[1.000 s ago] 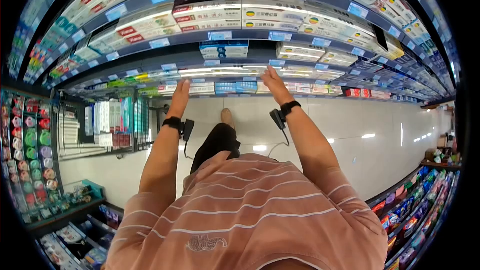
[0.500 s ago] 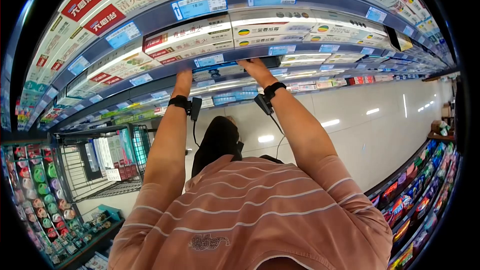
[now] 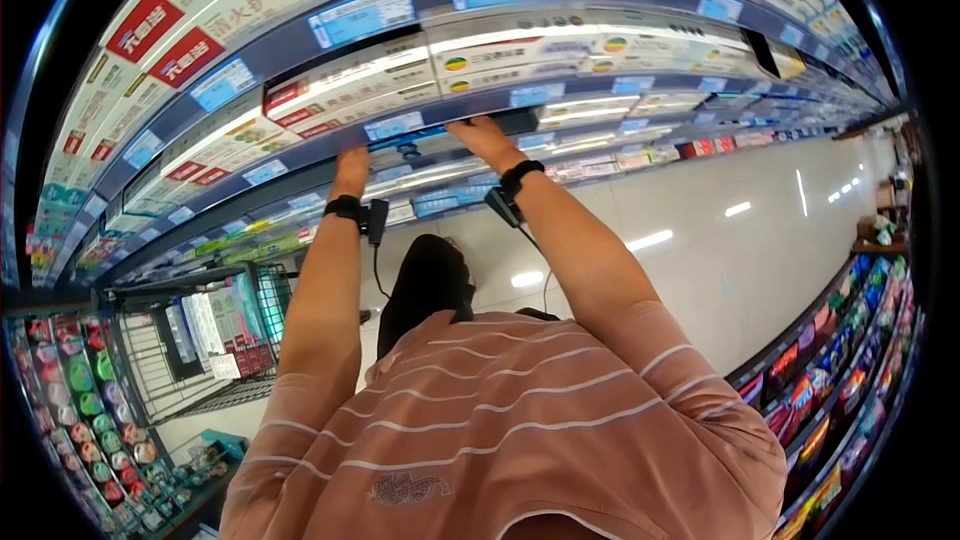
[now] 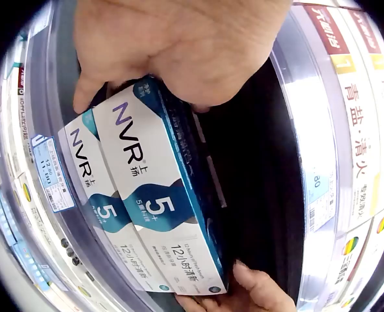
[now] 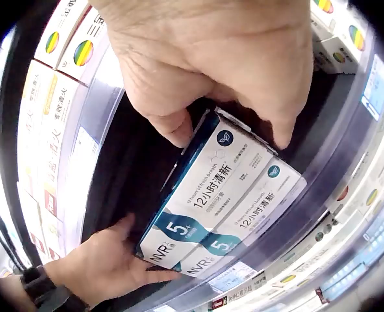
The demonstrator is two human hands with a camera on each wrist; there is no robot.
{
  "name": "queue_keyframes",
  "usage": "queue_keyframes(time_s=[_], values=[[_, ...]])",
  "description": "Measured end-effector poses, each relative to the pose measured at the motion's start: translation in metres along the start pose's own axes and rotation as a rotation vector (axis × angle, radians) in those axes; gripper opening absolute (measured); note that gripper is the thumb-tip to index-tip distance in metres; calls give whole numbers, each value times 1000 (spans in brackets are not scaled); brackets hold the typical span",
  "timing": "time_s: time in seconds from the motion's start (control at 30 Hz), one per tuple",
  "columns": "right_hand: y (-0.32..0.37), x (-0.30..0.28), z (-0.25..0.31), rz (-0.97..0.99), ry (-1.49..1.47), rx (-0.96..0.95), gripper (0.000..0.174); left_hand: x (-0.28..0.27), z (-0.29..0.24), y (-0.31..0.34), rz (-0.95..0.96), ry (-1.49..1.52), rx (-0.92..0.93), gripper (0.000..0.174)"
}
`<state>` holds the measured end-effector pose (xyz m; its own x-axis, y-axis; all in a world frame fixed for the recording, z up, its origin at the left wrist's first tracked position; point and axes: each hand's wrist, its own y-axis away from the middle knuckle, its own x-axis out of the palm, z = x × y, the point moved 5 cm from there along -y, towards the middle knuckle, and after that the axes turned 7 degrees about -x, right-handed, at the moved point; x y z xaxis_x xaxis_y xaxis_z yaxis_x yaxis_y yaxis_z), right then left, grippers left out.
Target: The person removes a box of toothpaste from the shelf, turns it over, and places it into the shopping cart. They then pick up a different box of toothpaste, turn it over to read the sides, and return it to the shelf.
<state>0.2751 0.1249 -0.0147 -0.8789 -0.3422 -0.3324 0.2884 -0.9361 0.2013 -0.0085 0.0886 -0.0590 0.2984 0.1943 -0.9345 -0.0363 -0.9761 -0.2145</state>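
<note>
Two white and blue NVR toothpaste boxes lie stacked on a dark shelf, the upper box [image 4: 156, 175] over the lower box [image 4: 104, 208]. My left hand [image 3: 350, 172] grips the upper box at its left end, thumb and fingers bent around the corner. At the opposite end, my right hand [image 3: 488, 143] holds the same box between thumb and fingers, seen closely in the right wrist view. The lower box's front edge sits right behind the shelf lip with its price tag [image 4: 52, 172]. My palms hide both box ends in part.
Another shelf with toothpaste boxes [image 3: 350, 90] hangs close above my hands. A wire cart [image 3: 150, 360] holding boxes stands at the left. Behind are bagged goods [image 3: 800, 390] on a rack, and tiled floor [image 3: 690, 240] stretches to the right.
Both hands have come up and forward from in front of the lower shelves onto the blue and white boxes. They now grip the ends. The head view has moved closer to the shelves.
</note>
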Motion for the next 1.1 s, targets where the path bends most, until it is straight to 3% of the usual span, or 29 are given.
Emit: queue_keyframes(time_s=[0.1,0.17,0.2,0.23,0.3,0.37,0.43,0.5,0.57,0.63,0.67,0.7,0.73,0.77,0.8,0.83,0.87,0.9,0.93,1.07,1.1], values=[[26,-8,-9,-65,-103,18,78,-6,15,-4,236,126,-204,47],[54,-15,-14,-117,-224,-15,80,-13,27,12,82,93,-170,47],[69,-20,-32,-156,-228,-5,66,-30,22,23,8,421,-415,57],[83,-26,-54,-58,-213,11,52,-44,16,45,-60,750,-663,73],[125,-39,-107,54,-276,120,25,-51,19,100,-40,745,-656,70],[197,-60,-155,31,-484,197,27,-35,48,168,20,703,-699,64],[277,-85,-199,-113,-551,416,32,0,93,251,538,417,-739,54],[351,-103,-233,-261,-580,602,30,24,99,357,591,359,-511,44],[409,-116,-253,-369,-519,722,25,-11,45,432,820,383,-904,42],[450,-120,-280,-389,-580,784,25,-42,-2,498,1002,348,-1042,40],[463,-118,-282,-426,-605,828,25,-48,-12,523,1068,273,-777,41],[471,-115,-281,-414,-636,846,26,-53,-21,551,1083,193,-513,42],[474,-110,-278,-403,-675,845,26,-32,-9,591,977,123,-197,47],[474,-104,-286,-361,-712,814,25,-42,-14,607,982,222,-481,50],[471,-97,-280,-352,-703,805,24,-87,-43,592,1003,261,-856,55],[466,-90,-275,-324,-664,796,24,-76,-28,614,1020,334,-909,60],[458,-82,-275,-260,-666,760,25,-102,-45,601,986,326,-973,58],[450,-74,-274,-206,-669,723,27,-117,-53,593,909,303,-863,53],[442,-67,-255,-182,-649,707,32,-126,-54,585,919,266,-897,49],[410,-42,-226,-39,-640,532,38,-113,7,576,627,323,-940,63],[408,-36,-224,-39,-614,542,39,-138,-3,548,672,354,-969,62]])
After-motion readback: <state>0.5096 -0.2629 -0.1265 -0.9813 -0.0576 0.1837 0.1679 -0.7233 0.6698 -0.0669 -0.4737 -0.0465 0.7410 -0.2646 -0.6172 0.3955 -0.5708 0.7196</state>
